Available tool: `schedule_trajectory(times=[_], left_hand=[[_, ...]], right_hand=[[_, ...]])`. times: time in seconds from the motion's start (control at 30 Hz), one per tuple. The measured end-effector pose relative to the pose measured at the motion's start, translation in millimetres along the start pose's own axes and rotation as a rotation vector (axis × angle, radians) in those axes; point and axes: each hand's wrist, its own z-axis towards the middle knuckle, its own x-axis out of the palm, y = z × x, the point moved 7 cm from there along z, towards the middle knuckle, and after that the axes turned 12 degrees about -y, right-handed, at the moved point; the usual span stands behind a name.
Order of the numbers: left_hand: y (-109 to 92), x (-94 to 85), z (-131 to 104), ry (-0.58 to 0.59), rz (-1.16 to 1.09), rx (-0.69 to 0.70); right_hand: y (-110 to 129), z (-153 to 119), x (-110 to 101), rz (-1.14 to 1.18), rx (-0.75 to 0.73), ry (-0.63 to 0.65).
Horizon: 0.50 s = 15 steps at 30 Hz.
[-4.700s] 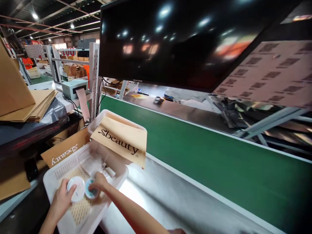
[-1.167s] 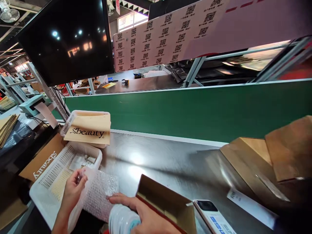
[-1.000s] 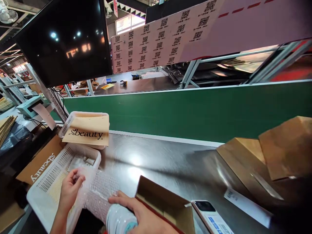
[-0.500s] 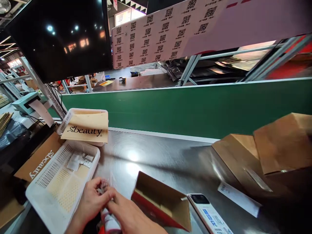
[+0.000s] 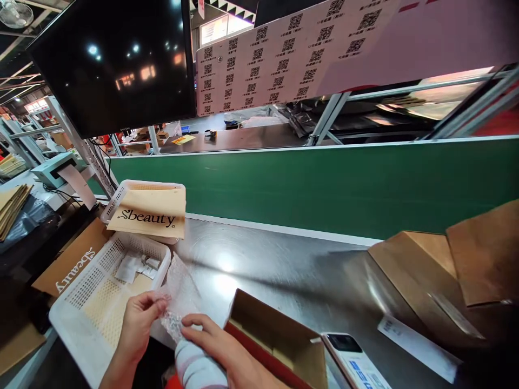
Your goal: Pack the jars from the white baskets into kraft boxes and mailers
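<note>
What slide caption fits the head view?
Left hand pinches bubble wrap; right hand holds stacked white containers beside an open box.

Clock centred on the middle of the desk (image 5: 284,265). At six o'clock, the box (image 5: 275,346); at five, just right of it, the phone (image 5: 354,356). At four, the slip (image 5: 417,348); at three, the packages (image 5: 482,259). Between eight and nine, the near basket (image 5: 81,340), packets (image 5: 133,267) inside; at ten, just behind, the far basket (image 5: 156,185), envelope (image 5: 148,216) across its top. At seven, jars (image 5: 198,368) in the right hand (image 5: 231,346); near eight, bubble wrap (image 5: 182,286) between there and the left hand (image 5: 138,324). At twelve, behind the desk, the strip (image 5: 308,189).
</note>
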Motion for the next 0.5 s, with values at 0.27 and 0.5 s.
schedule_trajectory(times=[0.27,0.5], left_hand=[[-22,-17.1,-17,0.234,-0.1,0.028],[-29,-53.2,-3,0.142,0.064,0.06]], right_hand=[[-33,7,-43,0.412,0.127,-0.162],[-50,12,-23,0.6,0.231,-0.056]])
